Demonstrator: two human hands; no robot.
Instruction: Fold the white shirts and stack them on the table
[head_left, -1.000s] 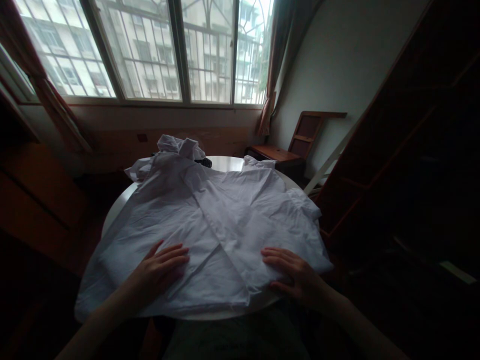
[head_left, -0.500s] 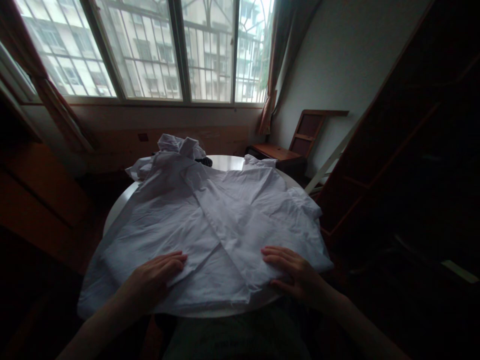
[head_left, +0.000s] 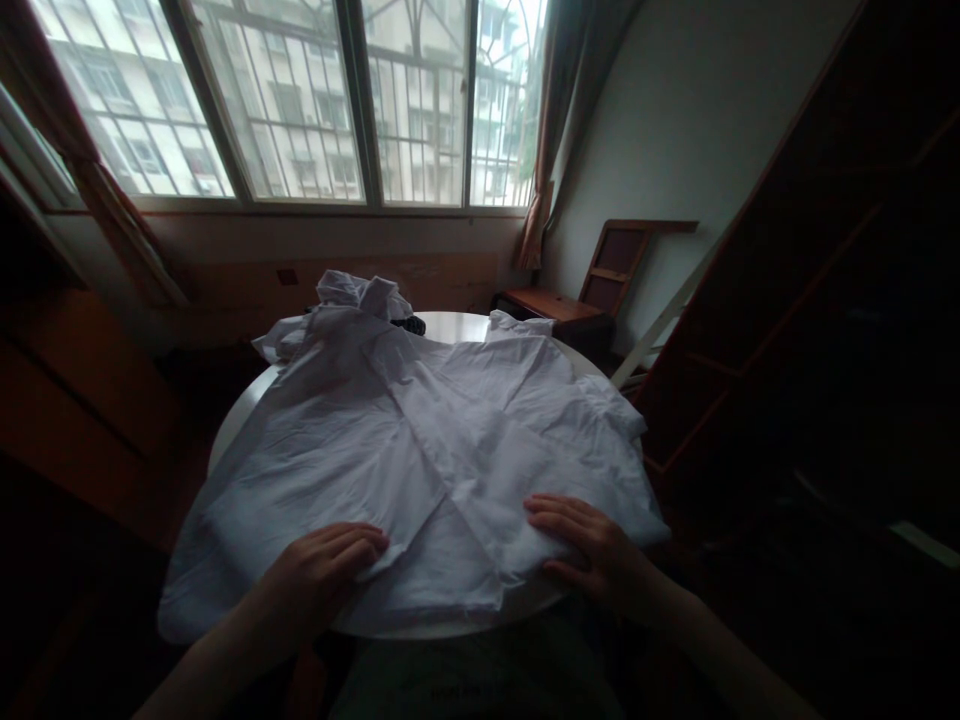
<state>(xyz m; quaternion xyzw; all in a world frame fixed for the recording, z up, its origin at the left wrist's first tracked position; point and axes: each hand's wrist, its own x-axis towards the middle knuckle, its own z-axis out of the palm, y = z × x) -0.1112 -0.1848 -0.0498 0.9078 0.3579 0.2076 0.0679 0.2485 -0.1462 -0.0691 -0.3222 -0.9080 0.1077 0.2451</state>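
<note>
A large white cloth garment (head_left: 465,440), like a shirt or coat, is spread creased over a round white table (head_left: 450,325). Its front part reaches the near table edge, and its left corner hangs over the side. My left hand (head_left: 330,565) lies on the near left part, fingers stretched together over the cloth; its thumb is hidden. Flat on the near right part rests my right hand (head_left: 585,540), fingers extended and thumb apart. Bunched white fabric (head_left: 360,292) sits at the far left of the table, with a small dark item (head_left: 410,325) beside it.
Behind the table is a barred window (head_left: 300,110) with tied curtains. A low wooden cabinet (head_left: 551,305) stands at the back right, with a wooden frame (head_left: 619,262) by it. Dark wooden furniture (head_left: 75,370) is on the left.
My left hand has slid a little right and toward me across the cloth, with the fabric creasing by its fingertips. My right hand has stayed nearly in place.
</note>
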